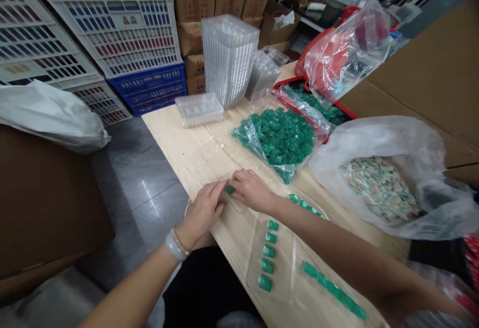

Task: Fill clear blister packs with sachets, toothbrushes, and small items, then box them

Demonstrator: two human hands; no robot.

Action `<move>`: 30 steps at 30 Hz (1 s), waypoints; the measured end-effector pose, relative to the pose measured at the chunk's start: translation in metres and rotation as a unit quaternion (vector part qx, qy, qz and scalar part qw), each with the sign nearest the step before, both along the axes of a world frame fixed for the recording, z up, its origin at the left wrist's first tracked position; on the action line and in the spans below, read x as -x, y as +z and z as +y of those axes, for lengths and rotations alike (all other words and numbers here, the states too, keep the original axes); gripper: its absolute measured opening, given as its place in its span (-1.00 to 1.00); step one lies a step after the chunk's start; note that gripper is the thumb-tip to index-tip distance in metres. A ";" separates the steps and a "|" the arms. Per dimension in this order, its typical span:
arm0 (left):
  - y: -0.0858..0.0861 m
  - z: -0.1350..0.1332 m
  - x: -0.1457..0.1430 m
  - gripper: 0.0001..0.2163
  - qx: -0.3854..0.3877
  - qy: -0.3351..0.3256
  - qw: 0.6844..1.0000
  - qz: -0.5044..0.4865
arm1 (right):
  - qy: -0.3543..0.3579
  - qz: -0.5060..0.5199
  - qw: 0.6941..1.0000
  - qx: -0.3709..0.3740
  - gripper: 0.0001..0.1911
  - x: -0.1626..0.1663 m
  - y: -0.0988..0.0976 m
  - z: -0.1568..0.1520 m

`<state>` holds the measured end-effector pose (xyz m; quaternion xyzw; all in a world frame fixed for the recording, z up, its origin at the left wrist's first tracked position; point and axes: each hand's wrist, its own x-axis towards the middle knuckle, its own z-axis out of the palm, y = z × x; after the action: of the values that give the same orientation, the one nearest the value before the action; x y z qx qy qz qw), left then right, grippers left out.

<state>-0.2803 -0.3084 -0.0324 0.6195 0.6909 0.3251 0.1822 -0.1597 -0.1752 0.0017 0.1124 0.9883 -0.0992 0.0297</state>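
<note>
Close together over the table's near edge, my left hand (205, 209) and my right hand (251, 189) meet at a small green piece (229, 189). Fingers of both hands are bent and closed around it, partly hiding it. A clear plastic sheet or tray seems to lie under my hands, but its outline is faint. Below my right forearm, several shiny green pieces (268, 251) form a spaced column in a clear tray. Another row of green pieces (335, 290) lies end to end beside it. More green pieces (305, 204) show just beyond the forearm.
An open bag of green pieces (282, 138) lies ahead. To its right, a translucent bag (422, 143) holds many small patterned strips. Clear plastic trays (230, 61) stand stacked at the back. Crates (145, 88) and a cardboard box (45, 193) flank the left floor.
</note>
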 end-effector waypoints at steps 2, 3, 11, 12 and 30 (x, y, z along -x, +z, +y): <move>0.003 -0.004 0.001 -0.56 0.001 0.016 0.999 -0.034 | -0.034 0.033 0.998 0.042 -0.67 -0.004 -0.001 -0.001; 0.004 -0.005 0.002 -0.58 0.001 0.027 0.998 -0.050 | -0.041 0.046 0.996 0.057 -0.68 -0.005 -0.002 -0.002; 0.010 -0.007 0.000 -0.71 -0.015 0.062 0.992 -0.105 | 0.041 0.012 0.999 0.008 -0.85 0.006 -0.006 0.002; 0.011 -0.006 -0.001 -0.73 -0.022 0.064 0.992 -0.109 | 0.042 0.008 0.999 0.006 -0.85 0.004 -0.007 0.001; 0.024 0.189 -0.021 -0.83 -0.050 -0.049 0.996 0.053 | -0.299 0.249 0.920 0.035 -0.77 -0.064 0.010 0.142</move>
<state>-0.2592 -0.1199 -0.0082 0.6772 0.6515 0.3164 0.1295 -0.0953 -0.0333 0.0117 0.3736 0.8800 -0.1624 -0.2444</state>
